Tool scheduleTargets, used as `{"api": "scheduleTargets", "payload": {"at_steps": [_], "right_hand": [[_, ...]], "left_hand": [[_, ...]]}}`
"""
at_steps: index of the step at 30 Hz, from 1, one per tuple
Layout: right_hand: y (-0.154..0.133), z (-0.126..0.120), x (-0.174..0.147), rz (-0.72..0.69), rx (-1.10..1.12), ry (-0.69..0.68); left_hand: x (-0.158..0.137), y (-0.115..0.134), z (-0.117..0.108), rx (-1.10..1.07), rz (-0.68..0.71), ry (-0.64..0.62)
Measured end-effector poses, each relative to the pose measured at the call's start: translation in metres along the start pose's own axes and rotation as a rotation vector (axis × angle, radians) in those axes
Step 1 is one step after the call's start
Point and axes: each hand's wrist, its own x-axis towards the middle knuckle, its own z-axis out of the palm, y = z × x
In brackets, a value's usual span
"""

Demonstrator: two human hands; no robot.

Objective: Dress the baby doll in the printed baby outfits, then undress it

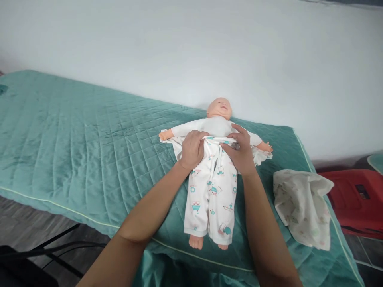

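Observation:
A baby doll (220, 108) lies on its back, arms spread wide, in a white top (209, 126). Printed baby pants (214, 187) cover its legs, with the feet showing below the cuffs. At the waist, my left hand (193, 149) is closed over the left side of the waistband. On the other side my right hand (239, 149) holds the waistband between thumb and fingers. Under the doll's arms and body, a printed cloth (260, 155) is spread out, mostly hidden.
Green quilted cover (89, 147) spreads over the bed, against a white wall (179, 48). A crumpled printed cloth (303, 207) lies by the right edge. Beyond that edge is a red plastic object (353, 195). Black metal legs and a cable show at lower left.

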Motion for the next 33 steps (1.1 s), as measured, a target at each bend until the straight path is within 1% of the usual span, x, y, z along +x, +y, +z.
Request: {"api": "scheduleTargets", "payload": {"at_steps": [3, 5, 9, 12, 14, 19, 24, 27, 30, 33], "right_hand": [[-0.003, 0.002, -0.004, -0.069, -0.093, 0.056], [-0.005, 0.002, -0.008, -0.091, -0.123, 0.062], [-0.007, 0.004, -0.015, -0.107, -0.133, 0.07], [-0.009, 0.004, -0.018, -0.113, -0.171, 0.099], [-0.008, 0.004, -0.019, -0.116, -0.194, 0.093], [-0.003, 0.002, -0.021, -0.063, -0.212, 0.074], [0.004, 0.001, -0.023, 0.02, -0.231, 0.045], [0.007, -0.001, -0.023, 0.04, -0.264, 0.042], [0.005, -0.006, -0.029, 0.051, -0.297, 0.048], [-0.004, -0.012, -0.044, 0.055, -0.333, 0.049]], "left_hand": [[-0.001, -0.002, 0.0, 0.025, 0.023, -0.028], [-0.001, -0.002, -0.001, 0.043, 0.013, -0.07], [-0.002, 0.0, -0.005, 0.106, -0.002, -0.165], [-0.003, -0.001, -0.006, 0.145, -0.014, -0.19], [-0.005, -0.003, -0.006, 0.154, -0.039, -0.193], [-0.02, -0.001, -0.015, 0.089, -0.107, -0.173], [-0.049, 0.013, -0.034, 0.032, -0.218, -0.199], [-0.059, 0.02, -0.041, 0.025, -0.269, -0.214], [-0.061, 0.021, -0.04, 0.022, -0.261, -0.229], [-0.059, 0.019, -0.036, 0.095, -0.211, -0.222]]}}
